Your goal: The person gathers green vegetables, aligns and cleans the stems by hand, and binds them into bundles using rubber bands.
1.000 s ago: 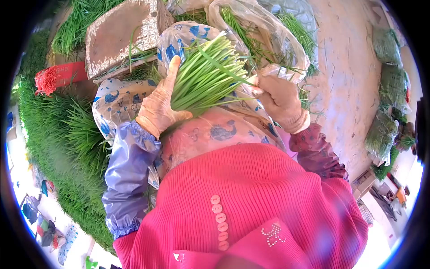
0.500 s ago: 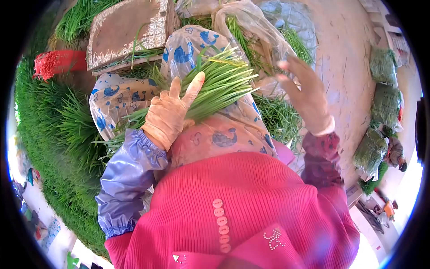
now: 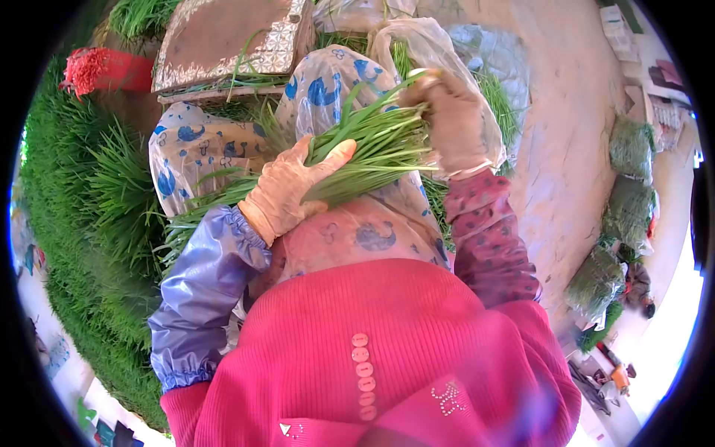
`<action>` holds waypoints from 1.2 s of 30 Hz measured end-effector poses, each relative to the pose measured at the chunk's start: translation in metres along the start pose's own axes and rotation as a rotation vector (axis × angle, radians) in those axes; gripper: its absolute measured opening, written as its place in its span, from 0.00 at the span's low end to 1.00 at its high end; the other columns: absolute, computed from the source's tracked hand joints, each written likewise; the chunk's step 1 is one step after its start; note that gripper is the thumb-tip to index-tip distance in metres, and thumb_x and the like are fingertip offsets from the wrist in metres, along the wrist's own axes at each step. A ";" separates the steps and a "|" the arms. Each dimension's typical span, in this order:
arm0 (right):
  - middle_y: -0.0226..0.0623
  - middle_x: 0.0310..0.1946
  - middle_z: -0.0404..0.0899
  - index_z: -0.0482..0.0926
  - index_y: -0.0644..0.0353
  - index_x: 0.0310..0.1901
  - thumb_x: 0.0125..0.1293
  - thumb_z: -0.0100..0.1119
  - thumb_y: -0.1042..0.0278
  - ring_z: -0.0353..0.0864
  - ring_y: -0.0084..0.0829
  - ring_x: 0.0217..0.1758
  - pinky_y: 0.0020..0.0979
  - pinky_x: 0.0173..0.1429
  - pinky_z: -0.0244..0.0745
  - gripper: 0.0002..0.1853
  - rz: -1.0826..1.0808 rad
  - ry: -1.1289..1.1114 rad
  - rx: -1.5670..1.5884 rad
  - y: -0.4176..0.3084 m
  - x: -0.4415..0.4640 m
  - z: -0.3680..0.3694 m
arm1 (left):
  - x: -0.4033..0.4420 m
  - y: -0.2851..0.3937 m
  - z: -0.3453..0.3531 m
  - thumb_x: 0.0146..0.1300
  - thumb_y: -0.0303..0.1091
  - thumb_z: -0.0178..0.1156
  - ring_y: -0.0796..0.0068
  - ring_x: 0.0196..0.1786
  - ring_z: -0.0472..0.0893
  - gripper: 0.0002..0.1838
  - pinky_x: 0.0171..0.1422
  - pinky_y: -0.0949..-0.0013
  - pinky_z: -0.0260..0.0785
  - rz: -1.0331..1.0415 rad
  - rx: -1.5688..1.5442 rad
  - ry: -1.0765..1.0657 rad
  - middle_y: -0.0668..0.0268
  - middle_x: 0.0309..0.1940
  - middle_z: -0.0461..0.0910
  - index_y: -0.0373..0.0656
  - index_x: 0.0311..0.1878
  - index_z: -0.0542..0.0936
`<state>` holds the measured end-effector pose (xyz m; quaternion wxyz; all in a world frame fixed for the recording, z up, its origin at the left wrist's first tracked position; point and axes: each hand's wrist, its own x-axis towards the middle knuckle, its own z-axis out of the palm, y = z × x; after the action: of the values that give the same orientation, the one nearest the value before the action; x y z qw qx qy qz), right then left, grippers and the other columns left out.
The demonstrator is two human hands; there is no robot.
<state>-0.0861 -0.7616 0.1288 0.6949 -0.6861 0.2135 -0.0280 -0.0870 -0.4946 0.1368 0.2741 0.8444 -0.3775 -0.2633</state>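
Note:
A bunch of long green chives (image 3: 380,145) with pale cut ends lies across my lap, over a clear plastic apron (image 3: 320,86) printed with blue whales. My gloved left hand (image 3: 287,186) is wrapped round the middle of the bunch, thumb on top. The leafy ends trail off to the left below that wrist. At the bunch's pale ends, my right hand (image 3: 447,119) is closed with its fingers pinched together, slightly blurred. A pale stalk tip shows at its fingertips, and the hand hides some of the other ends.
A worn board-topped stand (image 3: 227,41) is in front, with a red bundle of ties (image 3: 104,72) beside it. Piled greens (image 3: 82,223) fill the left side. Clear plastic sheeting (image 3: 439,45) holds loose stalks ahead. Several bagged bundles (image 3: 625,212) line the right, near another person (image 3: 638,287).
My right hand has moved left from beside the bunch to its pale ends, and its fingers have closed. My left hand still grips the bunch, slightly lower.

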 end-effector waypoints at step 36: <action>0.40 0.29 0.82 0.82 0.60 0.41 0.62 0.54 0.73 0.80 0.32 0.29 0.31 0.32 0.73 0.09 -0.826 -0.289 -0.762 -0.114 0.023 0.013 | 0.026 -0.032 -0.018 0.37 0.54 0.79 0.49 0.72 0.62 0.71 0.74 0.62 0.55 0.027 -0.016 0.088 0.43 0.69 0.60 0.35 0.76 0.42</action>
<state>-0.0315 -0.7634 0.2322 0.3523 -0.9111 -0.1741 -0.1241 -0.0446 -0.4917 0.1224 0.3004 0.8479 -0.3742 -0.2252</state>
